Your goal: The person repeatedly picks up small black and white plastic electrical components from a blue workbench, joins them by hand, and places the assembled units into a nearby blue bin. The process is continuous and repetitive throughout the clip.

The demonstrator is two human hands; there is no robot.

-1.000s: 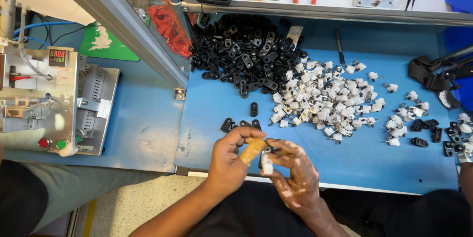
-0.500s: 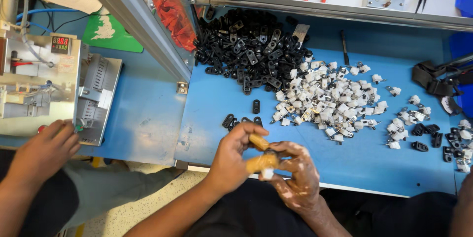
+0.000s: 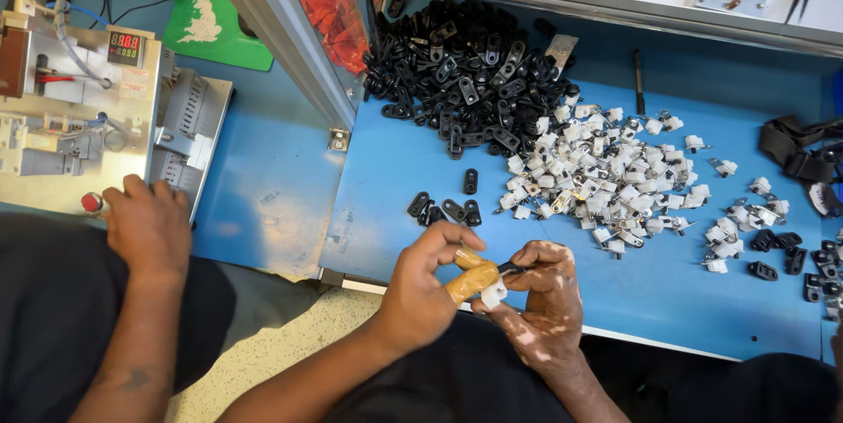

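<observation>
Since a second ago, a co-worker's hand (image 3: 147, 221) has come into view at the left and now rests on the edge of the metal machine (image 3: 79, 115). It was absent then and only reaching in half a second ago. The person's own hands have barely shifted, so the assembly work at the near edge of the blue table (image 3: 395, 159) carries on undisturbed.

The left hand (image 3: 421, 287) is closed with taped fingertips (image 3: 470, 281) pinching a small white clip (image 3: 493, 294). The right hand (image 3: 544, 296) is closed around the same clip from the other side, with a dark part (image 3: 512, 268) between thumb and finger. That part is probably one of the black clips, but the fingers cover most of it.

The pile of black clips (image 3: 465, 72) and the pile of white clips (image 3: 606, 173) lie well apart from the hands, further back on the table. How the two held pieces meet is hidden.
</observation>
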